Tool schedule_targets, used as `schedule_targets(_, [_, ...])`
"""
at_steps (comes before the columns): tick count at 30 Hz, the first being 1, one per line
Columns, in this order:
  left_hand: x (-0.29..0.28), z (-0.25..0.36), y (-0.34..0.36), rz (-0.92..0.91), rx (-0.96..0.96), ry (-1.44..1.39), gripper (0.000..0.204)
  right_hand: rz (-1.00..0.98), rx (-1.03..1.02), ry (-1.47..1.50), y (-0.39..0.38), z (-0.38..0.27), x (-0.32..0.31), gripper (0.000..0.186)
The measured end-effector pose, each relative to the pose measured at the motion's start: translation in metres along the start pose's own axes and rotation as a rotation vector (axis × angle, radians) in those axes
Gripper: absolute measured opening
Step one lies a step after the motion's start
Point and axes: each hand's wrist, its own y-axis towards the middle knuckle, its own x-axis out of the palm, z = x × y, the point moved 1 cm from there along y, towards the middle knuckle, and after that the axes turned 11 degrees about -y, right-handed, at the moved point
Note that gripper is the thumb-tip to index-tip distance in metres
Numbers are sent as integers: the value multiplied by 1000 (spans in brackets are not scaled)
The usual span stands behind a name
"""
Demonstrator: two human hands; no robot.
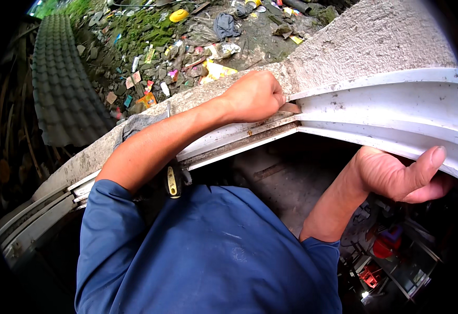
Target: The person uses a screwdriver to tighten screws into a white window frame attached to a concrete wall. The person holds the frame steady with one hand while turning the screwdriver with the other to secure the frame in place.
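Note:
My left hand (255,97) is closed in a fist over the inner corner of a white window frame (380,110). From the fist juts a thin, flat, brownish strip (290,108), its end against the frame's corner; its other end is hidden in the fingers. My right hand (401,175) is by the frame's lower edge on the right, thumb stretched out and fingers partly hidden, with nothing visible in it. Below my left forearm hangs a tool with a black and yellow handle (173,181). A dirty track (239,138) runs along the sill.
A grey cloth (137,125) lies on the concrete ledge (365,44). Outside, litter and rubble cover mossy ground (155,36), beside a dark tiled roof (64,78). A red object (386,246) and assorted items stand in the dim room at lower right.

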Motion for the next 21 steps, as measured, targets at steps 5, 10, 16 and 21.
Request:
schedule_targets(5, [-12,-2,-11,29,-66,-90,30,-3,3,-3,-3,1,0,70])
schedule_targets(10, [-5,-14,-19,104,24,178,28,-18,1,16,-1,7,-7,64])
schedule_targets(16, [15,-5,-24,97,-65,345,27,-3,-3,8,-2,5,-4,58])
schedule_targets(21, [29,2,-20,105,-57,322,26,24,-10,19,-2,4,0,57])
